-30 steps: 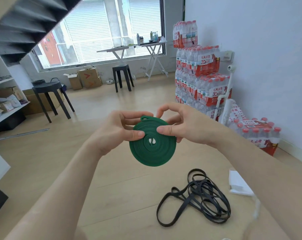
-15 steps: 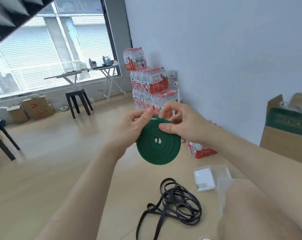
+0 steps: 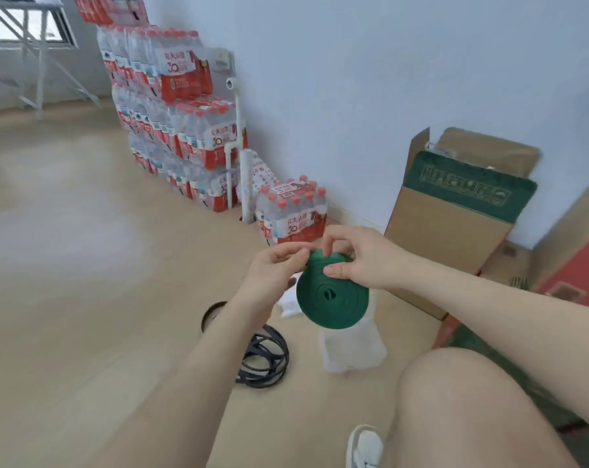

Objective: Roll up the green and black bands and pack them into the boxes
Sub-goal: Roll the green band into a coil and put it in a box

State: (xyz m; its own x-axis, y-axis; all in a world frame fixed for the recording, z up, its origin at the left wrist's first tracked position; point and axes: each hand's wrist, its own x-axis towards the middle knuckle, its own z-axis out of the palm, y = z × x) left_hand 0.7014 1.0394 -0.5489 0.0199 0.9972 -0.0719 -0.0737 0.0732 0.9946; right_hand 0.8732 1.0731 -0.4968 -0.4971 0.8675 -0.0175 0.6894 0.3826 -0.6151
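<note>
Both hands, left hand point(image 3: 275, 269) and right hand point(image 3: 364, 261), pinch the coiled green band point(image 3: 332, 298); black band point(image 3: 262, 361) lies unrolled on the floor point(image 3: 83, 265); clear box point(image 3: 352, 349) unfilled.

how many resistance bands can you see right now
2. A rolled green rubber band is held up by both hands; a loose black rubber band lies tangled on the floor, partly hidden behind the left forearm.

Green band point(image 3: 332, 298) hangs directly above clear box point(image 3: 352, 349).
</note>
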